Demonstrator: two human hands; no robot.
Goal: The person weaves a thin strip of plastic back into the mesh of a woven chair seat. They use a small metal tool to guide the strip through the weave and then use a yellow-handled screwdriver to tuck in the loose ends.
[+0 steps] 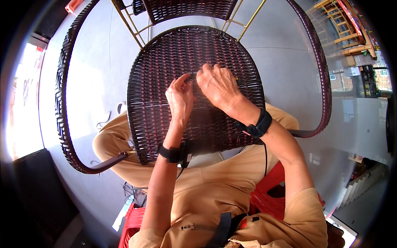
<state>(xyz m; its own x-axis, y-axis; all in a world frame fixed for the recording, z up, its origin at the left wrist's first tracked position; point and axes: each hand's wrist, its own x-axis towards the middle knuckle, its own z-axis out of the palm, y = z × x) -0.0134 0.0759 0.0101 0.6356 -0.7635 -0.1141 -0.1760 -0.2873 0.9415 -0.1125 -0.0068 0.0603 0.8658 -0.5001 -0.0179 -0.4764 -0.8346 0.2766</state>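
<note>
A dark brown and reddish woven wicker panel, rounded at its far end, lies in front of me as part of a wicker chair. Over its middle, my left hand is curled, thumb and fingertips drawn close together. Just right of it and a little farther off, my right hand is closed, knuckles up, its fingertips bent down toward the weave. What either hand grips is too small or hidden to make out. A tiny yellow spot shows on the weave beside my right hand.
The chair's wrapped armrest loops curve round both sides. Gold metal tubes join a second woven panel at the far end. Under me is a red plastic stool. Black cables lie by my left leg; wooden frames stand far right.
</note>
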